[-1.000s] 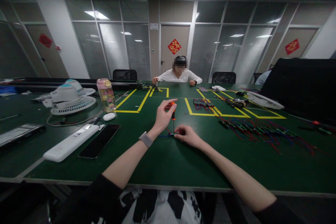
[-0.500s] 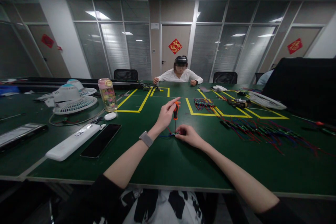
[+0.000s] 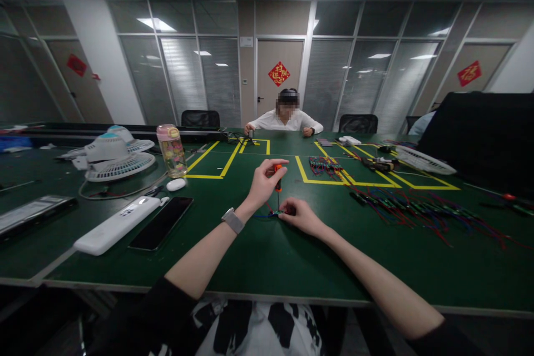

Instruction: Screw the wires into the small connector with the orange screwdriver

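My left hand (image 3: 262, 184) is closed round the orange and black handle of a small screwdriver (image 3: 277, 179), which stands upright with its tip down on a small wired part (image 3: 275, 213) on the green table (image 3: 267, 250). My right hand (image 3: 301, 216) lies on the table just right of that part, its fingers pinched on it to hold it down. Blue and red wires run out of the part to the left. A watch sits on my left wrist.
A phone (image 3: 161, 223), a white power strip (image 3: 117, 225), a white mouse (image 3: 176, 184), a pink bottle (image 3: 171, 151) and a white fan (image 3: 112, 157) lie to the left. Heaps of coloured wires (image 3: 409, 208) spread to the right. Another person (image 3: 286, 117) sits across the table.
My left fingers have shifted on the screwdriver handle, from stretched out to curled over its top. The right hand and the part have stayed in place.
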The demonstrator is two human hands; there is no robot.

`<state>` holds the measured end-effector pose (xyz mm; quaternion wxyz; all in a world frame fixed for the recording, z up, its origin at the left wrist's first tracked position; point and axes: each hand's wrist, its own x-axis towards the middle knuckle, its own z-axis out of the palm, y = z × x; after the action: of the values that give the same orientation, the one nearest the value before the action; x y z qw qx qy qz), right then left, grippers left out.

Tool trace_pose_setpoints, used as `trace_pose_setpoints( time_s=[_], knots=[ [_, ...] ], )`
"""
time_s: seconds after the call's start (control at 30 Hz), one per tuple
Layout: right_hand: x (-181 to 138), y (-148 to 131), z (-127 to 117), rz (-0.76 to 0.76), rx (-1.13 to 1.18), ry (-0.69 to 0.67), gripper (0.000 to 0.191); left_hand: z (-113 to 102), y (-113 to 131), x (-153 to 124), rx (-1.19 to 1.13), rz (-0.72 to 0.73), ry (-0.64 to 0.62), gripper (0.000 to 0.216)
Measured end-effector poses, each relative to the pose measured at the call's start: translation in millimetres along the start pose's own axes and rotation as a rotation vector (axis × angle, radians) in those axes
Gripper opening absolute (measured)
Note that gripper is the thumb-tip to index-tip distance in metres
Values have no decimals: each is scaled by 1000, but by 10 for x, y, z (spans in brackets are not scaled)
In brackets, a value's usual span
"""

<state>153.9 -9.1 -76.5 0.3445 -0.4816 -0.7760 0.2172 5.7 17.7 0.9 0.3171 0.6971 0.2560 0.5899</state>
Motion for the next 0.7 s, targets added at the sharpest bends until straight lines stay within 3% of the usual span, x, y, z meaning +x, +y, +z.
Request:
trace_pose_setpoints(
  time_s=[0.07, 0.27, 0.47, 0.6, 0.7],
  knots=[
    [1, 2, 2, -4, -5, 3, 11, -10, -10, 5, 39, 26, 19, 25],
    [7, 8, -1, -3, -12, -9, 11, -10, -29, 25, -152, -72, -51, 33],
    [11, 26, -10, 3, 15, -23, 12, -24, -25, 20, 35, -5, 48, 26],
    [7, 13, -18, 3, 25, -28, 11, -32, -12, 37, -126, -85, -30, 34],
    [3, 10, -20, -4, 26, -23, 11, -27, -15, 32, -147, -95, -13, 33]
  ],
)
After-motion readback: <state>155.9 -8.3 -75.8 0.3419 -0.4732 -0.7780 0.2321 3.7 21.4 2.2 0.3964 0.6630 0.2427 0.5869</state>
